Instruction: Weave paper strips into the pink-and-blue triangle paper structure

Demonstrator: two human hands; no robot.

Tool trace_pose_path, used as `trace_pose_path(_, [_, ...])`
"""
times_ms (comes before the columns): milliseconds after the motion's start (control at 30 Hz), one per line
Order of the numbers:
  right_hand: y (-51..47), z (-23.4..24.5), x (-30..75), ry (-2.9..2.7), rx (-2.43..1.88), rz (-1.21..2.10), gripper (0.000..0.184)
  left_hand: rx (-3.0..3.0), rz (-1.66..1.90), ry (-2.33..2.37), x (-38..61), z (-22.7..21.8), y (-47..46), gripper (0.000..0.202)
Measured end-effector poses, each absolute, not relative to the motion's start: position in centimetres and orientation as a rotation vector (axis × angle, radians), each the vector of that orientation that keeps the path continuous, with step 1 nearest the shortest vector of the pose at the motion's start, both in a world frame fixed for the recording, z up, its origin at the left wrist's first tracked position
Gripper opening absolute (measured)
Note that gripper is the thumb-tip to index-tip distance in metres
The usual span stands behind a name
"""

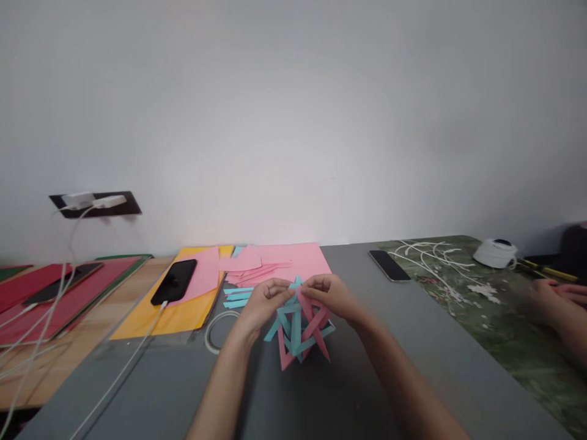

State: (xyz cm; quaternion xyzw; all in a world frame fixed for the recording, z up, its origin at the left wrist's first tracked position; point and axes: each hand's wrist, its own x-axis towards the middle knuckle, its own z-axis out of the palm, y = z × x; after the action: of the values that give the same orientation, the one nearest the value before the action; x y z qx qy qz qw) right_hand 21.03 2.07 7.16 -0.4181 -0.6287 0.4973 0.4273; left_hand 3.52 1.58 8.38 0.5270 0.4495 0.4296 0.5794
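Observation:
A pink and blue model of folded paper strips (pixel 296 333) is in front of me, its strips crossing in an open, star-like frame. My left hand (pixel 271 297) pinches a blue strip near the top of the model. From the other side, my right hand (pixel 328 293) pinches a pink strip close to the same peak. Fingertips of both hands nearly meet there and hide the exact joint. Behind my left hand lie several loose blue strips (pixel 236 297) and a pile of pink strips (pixel 252 273).
A black phone (pixel 175 281) on a cable rests over yellow paper (pixel 137 321) at left. Another phone (pixel 389 266) lies at right, near white cords (pixel 431 260) and a white spool (pixel 495 253). A roll of tape or cable (pixel 211 333) is left of my arm. Another person's hand (pixel 557 299) is far right.

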Motion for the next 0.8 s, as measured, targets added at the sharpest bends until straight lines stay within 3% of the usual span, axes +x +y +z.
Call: trace_pose_path(800, [1.3, 8.4, 21.0, -1.699, -1.128, 0.985, 0.015, 1.240, 1.004, 1.055, 3.6, 8.4, 1.6, 0.038])
